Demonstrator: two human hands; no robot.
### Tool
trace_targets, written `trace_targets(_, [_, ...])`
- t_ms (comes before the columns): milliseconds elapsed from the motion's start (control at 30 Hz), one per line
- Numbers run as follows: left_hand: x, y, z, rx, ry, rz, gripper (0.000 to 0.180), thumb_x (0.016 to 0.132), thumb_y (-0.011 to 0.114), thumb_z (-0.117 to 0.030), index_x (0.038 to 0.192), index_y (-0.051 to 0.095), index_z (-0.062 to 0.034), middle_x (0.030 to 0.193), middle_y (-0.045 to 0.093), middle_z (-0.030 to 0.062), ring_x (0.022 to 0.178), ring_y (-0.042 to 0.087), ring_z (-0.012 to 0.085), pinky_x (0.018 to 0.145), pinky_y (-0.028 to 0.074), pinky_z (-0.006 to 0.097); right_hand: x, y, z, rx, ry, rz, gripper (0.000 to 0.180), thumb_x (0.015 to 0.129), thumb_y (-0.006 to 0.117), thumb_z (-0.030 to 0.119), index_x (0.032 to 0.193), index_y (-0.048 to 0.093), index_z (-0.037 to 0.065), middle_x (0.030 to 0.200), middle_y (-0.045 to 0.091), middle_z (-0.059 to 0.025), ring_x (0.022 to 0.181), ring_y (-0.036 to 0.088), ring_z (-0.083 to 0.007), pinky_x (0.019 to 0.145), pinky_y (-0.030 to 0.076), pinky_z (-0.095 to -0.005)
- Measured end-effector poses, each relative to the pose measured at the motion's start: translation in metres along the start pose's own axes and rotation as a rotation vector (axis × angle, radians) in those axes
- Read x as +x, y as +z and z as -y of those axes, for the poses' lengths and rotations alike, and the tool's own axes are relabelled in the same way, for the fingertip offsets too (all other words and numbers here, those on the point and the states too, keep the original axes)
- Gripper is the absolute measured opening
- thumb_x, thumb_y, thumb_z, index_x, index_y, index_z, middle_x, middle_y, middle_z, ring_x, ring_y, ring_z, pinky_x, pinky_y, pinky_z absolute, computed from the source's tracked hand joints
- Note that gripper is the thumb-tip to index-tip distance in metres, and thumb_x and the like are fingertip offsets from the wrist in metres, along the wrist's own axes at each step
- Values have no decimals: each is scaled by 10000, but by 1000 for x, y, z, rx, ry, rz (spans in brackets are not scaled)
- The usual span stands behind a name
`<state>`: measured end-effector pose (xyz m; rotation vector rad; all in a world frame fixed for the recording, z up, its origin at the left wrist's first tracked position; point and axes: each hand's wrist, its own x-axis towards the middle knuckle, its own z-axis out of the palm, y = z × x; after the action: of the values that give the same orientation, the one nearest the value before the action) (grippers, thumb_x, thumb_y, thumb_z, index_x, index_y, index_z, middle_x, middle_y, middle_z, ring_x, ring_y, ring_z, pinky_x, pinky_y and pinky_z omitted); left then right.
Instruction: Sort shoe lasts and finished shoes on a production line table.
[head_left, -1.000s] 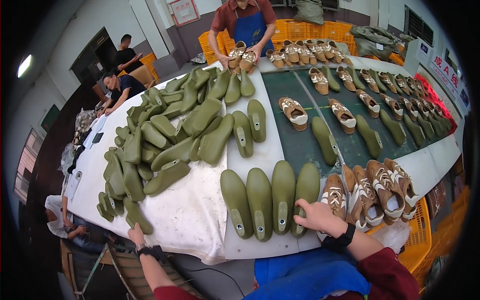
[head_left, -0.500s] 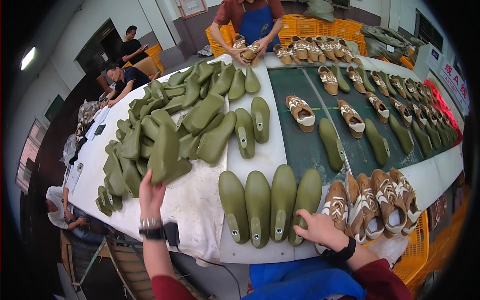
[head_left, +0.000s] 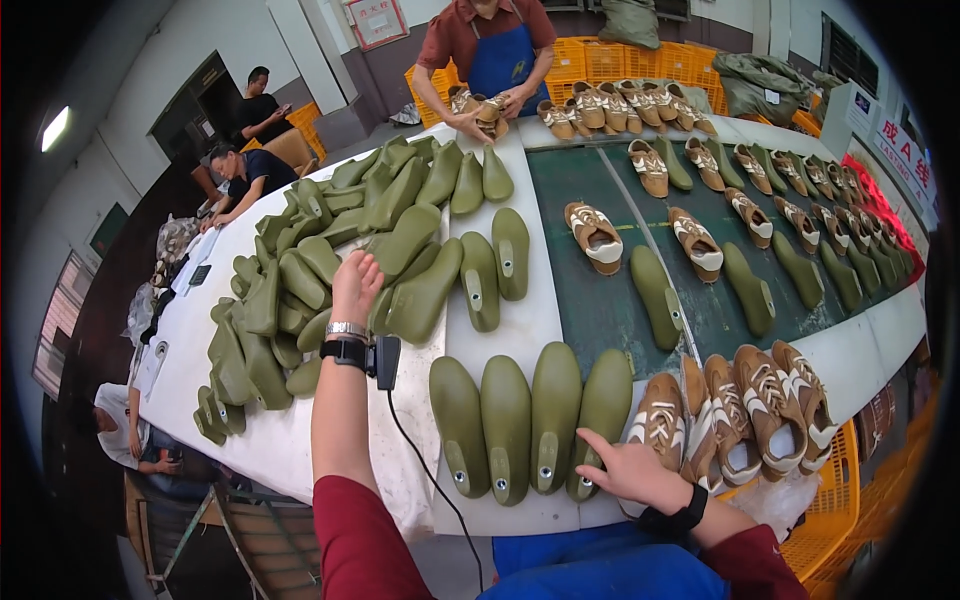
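Four olive-green shoe lasts stand side by side at the near table edge, their heel ends with metal-rimmed holes facing me. At the rightmost shoe last (head_left: 606, 400), my right hand (head_left: 635, 472) rests with index finger and thumb apart against its heel end. My left hand (head_left: 356, 287) reaches up over the right part of a heap of shoe lasts (head_left: 265, 300), palm turned rightward and fingers loosely bent. It is beside a large shoe last (head_left: 405, 240) in that heap, with nothing visible in its grasp; whether the fingertips touch the last I cannot tell.
Brown-and-white sneakers (head_left: 765, 410) stand right of my row. Pairs of sneakers and lasts cover a green belt (head_left: 590, 300). Across the table, a co-worker in a blue apron (head_left: 500, 60) handles sneakers. A black cable (head_left: 440, 490) hangs from my left wrist device. An orange crate (head_left: 835, 500) stands at right.
My left hand has let go of the large last it had at the heap and moved up and to the right. My right hand stays by the rightmost last of the row.
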<state>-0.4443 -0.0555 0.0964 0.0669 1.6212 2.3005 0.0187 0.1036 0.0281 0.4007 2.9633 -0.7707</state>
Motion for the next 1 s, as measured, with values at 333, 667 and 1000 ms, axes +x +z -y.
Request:
trace_targets(333, [-124, 43, -23, 410, -67, 355, 454, 906, 550, -238, 1318, 414, -105, 1213, 477, 65, 1139, 445, 235, 961, 378, 426, -63, -126, 3, 57, -281, 98, 461, 843, 593, 331, 1240, 505, 114, 719, 635, -134, 665, 623, -327, 597, 491, -401])
trace_targets(667, [-159, 108, 6, 1112, 30, 973, 578, 889, 585, -302, 1369, 366, -65, 1346, 439, 112, 1258, 386, 215, 1008, 333, 327, -55, -217, -2, 318, -291, 145, 468, 881, 596, 234, 1284, 455, 42, 889, 659, -99, 766, 639, -188, 703, 505, -297])
trace_targets(1000, [-90, 140, -3, 468, -28, 324, 962, 797, 682, -426, 1463, 44, -153, 1498, 115, 178, 1388, 91, 344, 1075, 182, 534, 125, -233, -49, 675, 0, -170, 420, 894, 562, 295, 1222, 499, 40, 917, 611, -65, 721, 610, -112, 654, 487, -247])
